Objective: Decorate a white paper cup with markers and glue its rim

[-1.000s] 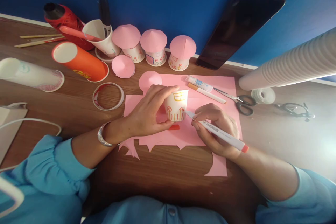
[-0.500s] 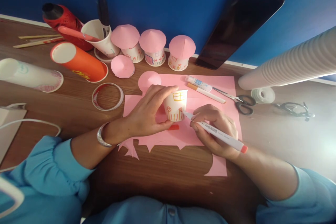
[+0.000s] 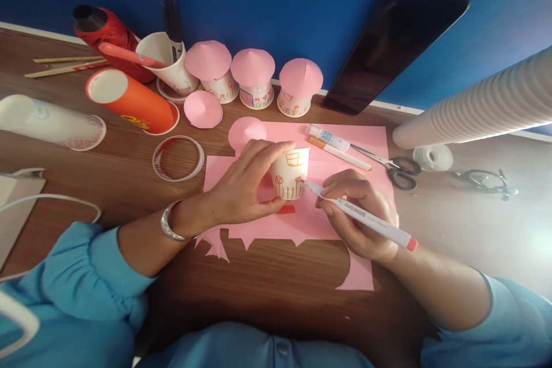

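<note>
Between the thumb and fingers of my left hand is a white paper cup, gripped at its rim and base. A yellow window, red flowers and short red and yellow strokes are drawn on its side. My right hand is closed round a white marker pen with a red end. The pen's tip is at the cup's right side, by a red flower; whether it touches I cannot tell. Beneath the cup lies pink paper, with a red pen cap on it.
Behind stand several decorated cups with pink cone roofs. A glue stick, another marker and scissors lie right of centre. Tape roll, orange tube and pen cup are left. A black phone leans behind; stacked cups stand right.
My right hand and the marker have shifted slightly right, with the pen's red end further out. The left hand still holds the cup in nearly the same place.
</note>
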The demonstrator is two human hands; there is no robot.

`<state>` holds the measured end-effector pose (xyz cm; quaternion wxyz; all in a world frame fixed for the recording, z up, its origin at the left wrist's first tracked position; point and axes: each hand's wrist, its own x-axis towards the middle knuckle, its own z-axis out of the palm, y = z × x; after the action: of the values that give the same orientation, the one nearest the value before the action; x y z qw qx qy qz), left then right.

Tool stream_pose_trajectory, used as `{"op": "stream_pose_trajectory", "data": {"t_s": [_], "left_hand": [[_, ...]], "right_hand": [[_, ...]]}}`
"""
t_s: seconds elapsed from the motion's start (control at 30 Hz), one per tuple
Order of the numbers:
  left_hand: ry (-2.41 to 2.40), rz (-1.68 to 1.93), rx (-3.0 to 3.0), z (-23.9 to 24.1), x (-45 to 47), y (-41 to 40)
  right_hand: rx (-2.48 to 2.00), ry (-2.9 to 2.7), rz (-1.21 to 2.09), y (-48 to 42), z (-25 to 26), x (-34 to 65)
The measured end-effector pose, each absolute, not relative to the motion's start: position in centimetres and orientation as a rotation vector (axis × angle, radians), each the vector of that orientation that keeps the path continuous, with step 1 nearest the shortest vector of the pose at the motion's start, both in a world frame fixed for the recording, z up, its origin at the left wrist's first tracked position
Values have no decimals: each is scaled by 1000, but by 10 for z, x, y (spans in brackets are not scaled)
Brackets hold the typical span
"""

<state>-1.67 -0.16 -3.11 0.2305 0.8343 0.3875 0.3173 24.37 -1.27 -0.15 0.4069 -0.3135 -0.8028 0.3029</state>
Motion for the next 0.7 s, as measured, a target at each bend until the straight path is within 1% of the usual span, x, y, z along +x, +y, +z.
{"op": "stream_pose_trajectory", "data": {"t_s": [0.33, 0.7], "left_hand": [[1035, 930, 2314, -30, -15, -1], [1079, 856, 2291, -29, -15, -2]], "right_hand": [[-828, -2071, 775, -16, -3, 243], [-823, -2058, 801, -17, -5, 241]]}}
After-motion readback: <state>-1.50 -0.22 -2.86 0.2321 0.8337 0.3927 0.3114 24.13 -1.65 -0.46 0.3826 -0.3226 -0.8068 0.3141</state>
